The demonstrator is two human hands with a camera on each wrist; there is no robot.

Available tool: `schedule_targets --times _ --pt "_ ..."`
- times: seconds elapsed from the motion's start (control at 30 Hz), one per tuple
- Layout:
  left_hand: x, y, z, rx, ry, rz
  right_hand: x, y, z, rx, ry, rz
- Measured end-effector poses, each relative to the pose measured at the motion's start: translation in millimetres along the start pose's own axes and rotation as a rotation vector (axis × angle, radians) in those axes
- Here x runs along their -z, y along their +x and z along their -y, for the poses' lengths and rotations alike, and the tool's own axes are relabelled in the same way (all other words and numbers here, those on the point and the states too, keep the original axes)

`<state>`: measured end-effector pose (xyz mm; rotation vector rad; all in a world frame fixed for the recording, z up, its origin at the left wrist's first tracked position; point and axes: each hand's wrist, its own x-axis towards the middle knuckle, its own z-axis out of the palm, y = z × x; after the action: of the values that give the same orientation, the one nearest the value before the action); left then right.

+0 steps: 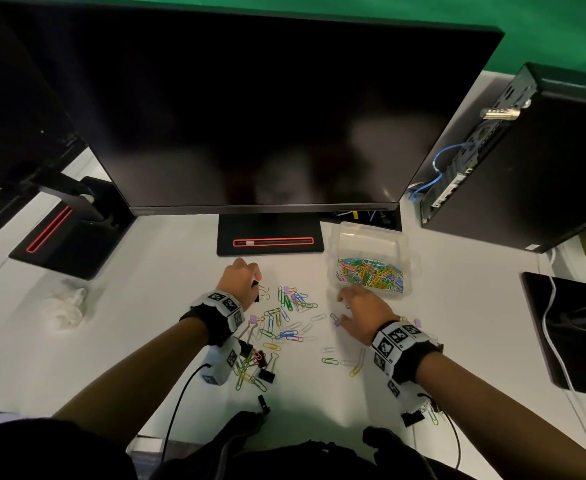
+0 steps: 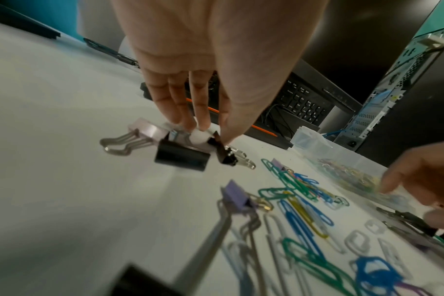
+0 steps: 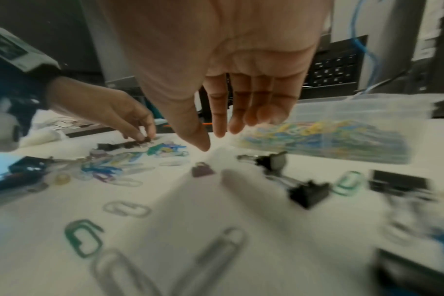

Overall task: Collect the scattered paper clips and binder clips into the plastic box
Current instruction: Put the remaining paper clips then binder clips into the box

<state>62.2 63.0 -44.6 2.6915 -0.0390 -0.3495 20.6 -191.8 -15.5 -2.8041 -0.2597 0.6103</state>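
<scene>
Coloured paper clips (image 1: 291,304) and binder clips lie scattered on the white desk (image 1: 146,306). The clear plastic box (image 1: 407,239) stands at the right, holding many coloured clips. My left hand (image 1: 255,277) reaches down left of the pile. In the left wrist view its thumb and fingers (image 2: 203,122) pinch a small black binder clip (image 2: 226,155); a larger black clip (image 2: 181,156) lies beside it. My right hand (image 1: 341,308) hovers by the box's near left corner with straight fingers (image 3: 237,112), holding nothing. A purple binder clip (image 3: 202,170) lies just under it.
A dark monitor (image 1: 267,109) on its stand base (image 1: 270,242) fills the back. A PC tower (image 1: 526,161) stands at the right, a black pad with a white cable (image 1: 568,334) nearer. Crumpled white material (image 1: 64,306) lies left. More clips (image 1: 253,370) lie by my left wrist.
</scene>
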Motion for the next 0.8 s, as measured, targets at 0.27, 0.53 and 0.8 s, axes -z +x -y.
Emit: schedule_targets --times 0.27,0.53,0.8 --pt "-8 -30 -18 -0.302 0.278 0.171 -15 19 49 0.229 0.003 0.071" --pt "-16 -54 -21 -0.408 0.376 0.252 -33 2 37 0.308 0.008 0.086" --pt "-12 -60 -26 -0.457 0.14 0.302 -29 -8 23 0.299 0.073 0.122"
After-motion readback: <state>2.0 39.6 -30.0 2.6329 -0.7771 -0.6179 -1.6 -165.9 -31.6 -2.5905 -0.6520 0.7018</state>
